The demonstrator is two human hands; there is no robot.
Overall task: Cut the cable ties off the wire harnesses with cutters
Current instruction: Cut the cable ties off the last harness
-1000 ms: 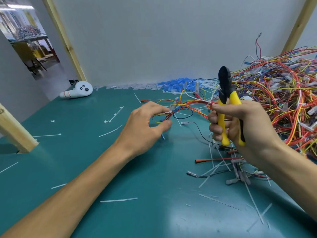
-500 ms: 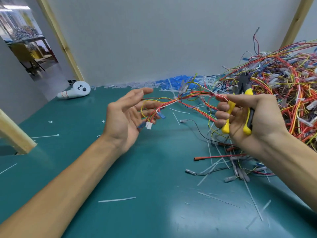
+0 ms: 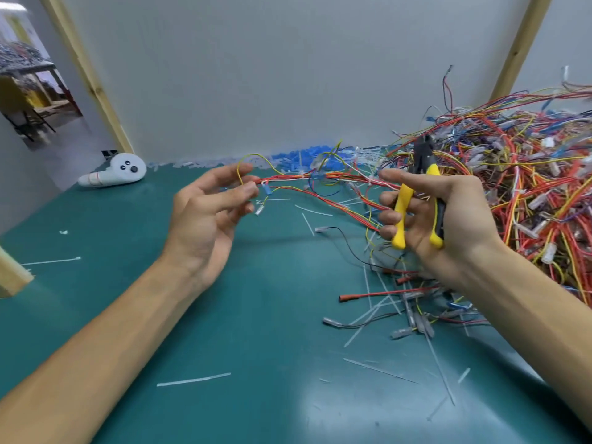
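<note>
A harness (image 3: 323, 179) of red, orange and yellow wires stretches above the green table between my two hands. My left hand (image 3: 208, 213) is palm-up and pinches the harness's left end at its fingertips. White cable ties (image 3: 370, 180) wrap the bundle near its right end. My right hand (image 3: 439, 219) grips the yellow-handled cutters (image 3: 419, 193), black jaws pointing up and away, just right of the bundle. Whether the jaws touch a tie is unclear.
A large tangled pile of wire harnesses (image 3: 519, 187) fills the right side. Cut tie pieces and loose connectors (image 3: 413, 322) litter the table below my right hand. A white controller (image 3: 115, 174) lies at the back left, blue bits (image 3: 307, 157) along the wall, a wooden post (image 3: 12, 277) at left.
My left hand has lifted the harness off the table and turned palm-up. My right hand has tilted the cutters from upright toward the raised bundle.
</note>
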